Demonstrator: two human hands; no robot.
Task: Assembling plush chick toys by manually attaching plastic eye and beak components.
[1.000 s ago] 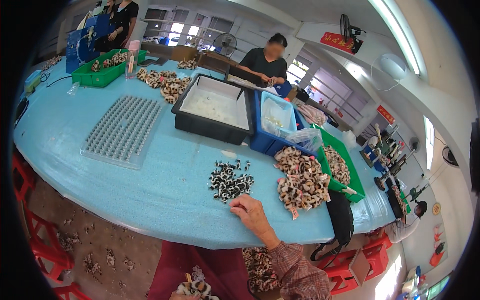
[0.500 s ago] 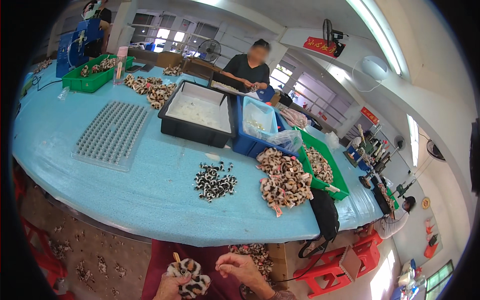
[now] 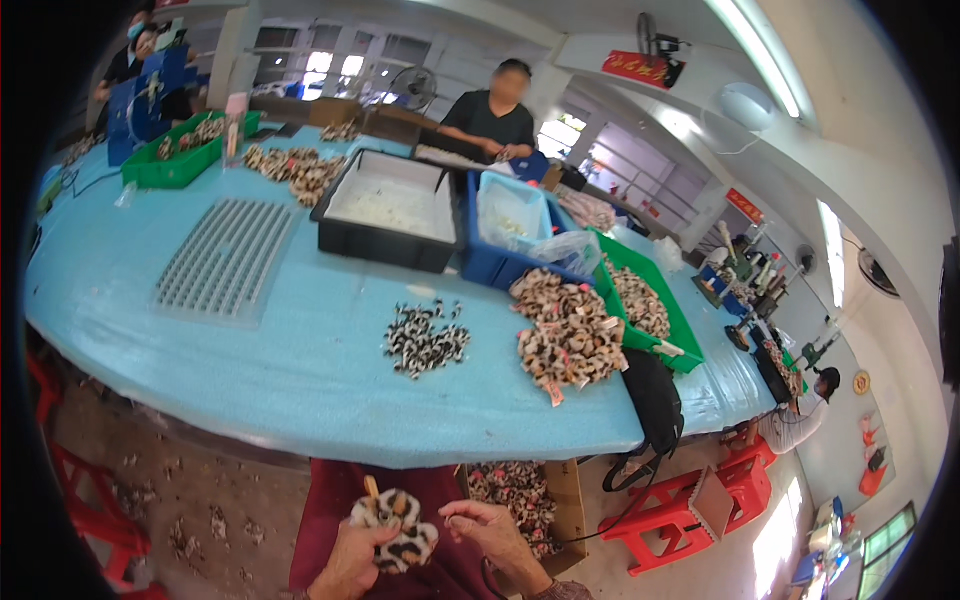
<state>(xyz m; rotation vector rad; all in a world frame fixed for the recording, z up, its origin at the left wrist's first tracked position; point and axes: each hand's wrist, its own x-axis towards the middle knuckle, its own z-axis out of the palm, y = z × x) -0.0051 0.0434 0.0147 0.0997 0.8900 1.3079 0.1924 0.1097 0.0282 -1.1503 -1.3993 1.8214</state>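
A small plush piece (image 3: 408, 542) in spotted white, black and tan fur is gripped low over my lap by my left hand (image 3: 350, 562). From its top edge pokes a short yellowish stick (image 3: 371, 486). Just right of the plush, apart from it, my right hand (image 3: 495, 535) has its thumb and fingertips drawn together; anything between them is too small to make out. On the blue-covered table (image 3: 300, 390) ahead lie a pile of small black-and-white parts (image 3: 425, 338) and, to its right, a heap of similar plush pieces (image 3: 570, 335).
A black bin (image 3: 385, 245), a blue crate (image 3: 490, 265) and a green tray (image 3: 685, 355) stand on the table. A clear tray of small parts (image 3: 225, 255) lies left. Below are a plush-filled carton (image 3: 568, 505) and red stools (image 3: 655, 530). A co-worker (image 3: 490, 120) sits opposite.
My left hand has raised and turned the plush slightly, showing more patterned fur. My right hand stays beside it, fingers a little more drawn in. The whole view has shifted slightly.
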